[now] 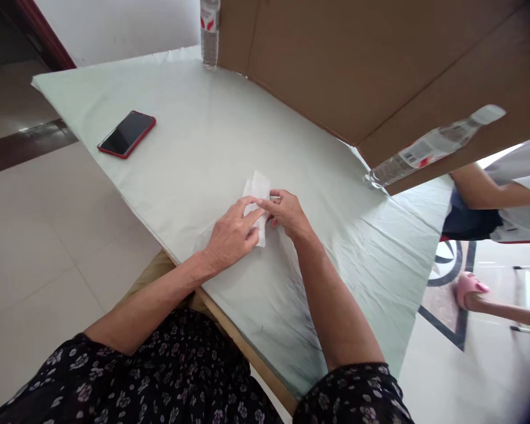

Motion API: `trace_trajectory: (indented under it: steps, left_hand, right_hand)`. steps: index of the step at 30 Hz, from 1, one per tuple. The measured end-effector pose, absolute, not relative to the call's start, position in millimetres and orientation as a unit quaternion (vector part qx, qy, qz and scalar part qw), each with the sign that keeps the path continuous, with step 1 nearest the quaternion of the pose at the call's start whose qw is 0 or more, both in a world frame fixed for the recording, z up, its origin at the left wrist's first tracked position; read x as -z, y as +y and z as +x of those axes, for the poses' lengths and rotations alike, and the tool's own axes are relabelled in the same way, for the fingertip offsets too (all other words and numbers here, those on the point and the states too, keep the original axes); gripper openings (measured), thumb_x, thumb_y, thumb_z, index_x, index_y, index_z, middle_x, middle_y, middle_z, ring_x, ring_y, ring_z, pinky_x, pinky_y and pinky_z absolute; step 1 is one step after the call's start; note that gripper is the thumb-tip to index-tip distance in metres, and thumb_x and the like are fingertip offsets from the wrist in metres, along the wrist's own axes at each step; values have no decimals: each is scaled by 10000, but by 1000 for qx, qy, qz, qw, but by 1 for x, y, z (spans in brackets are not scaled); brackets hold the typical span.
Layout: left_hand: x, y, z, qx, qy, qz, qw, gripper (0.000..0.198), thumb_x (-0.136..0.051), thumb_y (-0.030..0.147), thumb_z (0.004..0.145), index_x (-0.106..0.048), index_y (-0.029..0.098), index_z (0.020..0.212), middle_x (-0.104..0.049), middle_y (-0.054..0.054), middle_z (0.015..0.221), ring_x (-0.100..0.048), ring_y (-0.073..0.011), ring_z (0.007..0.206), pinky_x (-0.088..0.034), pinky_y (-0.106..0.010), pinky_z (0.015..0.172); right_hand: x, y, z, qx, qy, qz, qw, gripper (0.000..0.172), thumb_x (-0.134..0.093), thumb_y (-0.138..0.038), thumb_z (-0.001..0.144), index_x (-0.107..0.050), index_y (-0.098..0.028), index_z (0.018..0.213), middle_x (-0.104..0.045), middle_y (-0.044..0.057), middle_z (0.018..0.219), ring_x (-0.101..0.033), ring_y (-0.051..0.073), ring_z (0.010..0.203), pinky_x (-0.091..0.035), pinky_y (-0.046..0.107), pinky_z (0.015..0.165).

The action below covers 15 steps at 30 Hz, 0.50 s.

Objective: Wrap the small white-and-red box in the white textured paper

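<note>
1 white paper: between the left hand at its 8 o'clock and the right hand at its 3 o'clock, over the table; whether it rests there, I cannot tell.
Paper, done: by its look, doubled into a narrow strip of at least 2 layers.
Paper, left: top edges sit out of line and it is not yet let go, so it seems unfinished; what else remains cannot be told.
Right fingers: pinched on the paper's edge, thumb on top.
Left fingers: bent against the paper; gripping or only pressing, cannot tell.
Far bottle: 11 o'clock from the paper; red marks on white, lettering unreadable.
Barcoded bottle: between 2 and 3 o'clock; red mark, words too small to read.
Phone: 10 o'clock; dark screen, no brand showing.
Cardboard: 1 o'clock; no print visible.
</note>
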<state>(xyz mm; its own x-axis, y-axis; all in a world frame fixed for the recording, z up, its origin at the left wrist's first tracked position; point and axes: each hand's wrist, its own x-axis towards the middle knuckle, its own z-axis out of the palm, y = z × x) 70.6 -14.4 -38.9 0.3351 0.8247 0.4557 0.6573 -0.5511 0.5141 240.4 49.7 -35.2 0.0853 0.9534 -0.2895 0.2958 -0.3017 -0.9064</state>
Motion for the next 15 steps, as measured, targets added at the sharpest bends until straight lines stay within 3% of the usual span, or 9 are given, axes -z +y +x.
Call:
trace_trajectory:
  steps: [3, 9, 15]
  left_hand:
    - [39, -12, 69, -339, 430, 833, 77, 309, -538, 85, 877, -697, 175, 1126, -622, -117, 1386, -648, -226, 1034, -548, -359, 896]
    - [42, -8, 65, -322, 412, 844, 116, 244, -530, 113, 915, -697, 155, 1089, -744, -91, 1113, -640, -234, 962, -528, -368, 875]
    - [45, -6, 64, -358, 417, 819, 167, 210, -551, 119, 902, -691, 164, 1052, -740, -87, 1092, -647, -224, 949, -524, -380, 904]
  right_hand:
    - [36, 60, 238, -479, -495, -643, 334, 457, -880, -361, 641, -623, -161, 961, -621, -22, 662, -521, 110, 474, -359, 231, 352]
    - [34, 62, 234, -500, -505, -614, 344, 164, -751, -247, 653, -612, -183, 710, -557, -46, 598, -473, 94, 497, -336, 233, 415]
    - [38, 52, 228, -540, -496, -514, 445, 195, -773, -342, 649, -672, -189, 717, -612, -39, 662, -515, 116, 630, -419, 261, 601]
